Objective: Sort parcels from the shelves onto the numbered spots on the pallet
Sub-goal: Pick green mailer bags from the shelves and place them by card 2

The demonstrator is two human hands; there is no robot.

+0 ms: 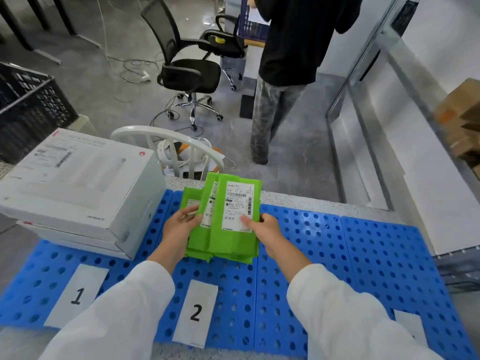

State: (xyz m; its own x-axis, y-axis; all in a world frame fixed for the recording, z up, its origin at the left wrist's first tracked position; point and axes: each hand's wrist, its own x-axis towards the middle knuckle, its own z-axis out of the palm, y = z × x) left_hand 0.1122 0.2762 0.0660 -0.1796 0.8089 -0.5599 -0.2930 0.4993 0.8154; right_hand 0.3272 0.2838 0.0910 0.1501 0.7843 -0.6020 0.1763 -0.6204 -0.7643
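I hold the green parcels (pixel 228 224) in my left hand (pixel 179 227) and right hand (pixel 262 227), both closed on them, beyond label 2 (pixel 195 313); the loose stack could fan and slip apart.

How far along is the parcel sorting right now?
Done: white boxes sit stacked behind label 1. In hand: left hand and right hand hold green mailers above the pallet, behind label 2. Left: the pallet's right side has no parcels.
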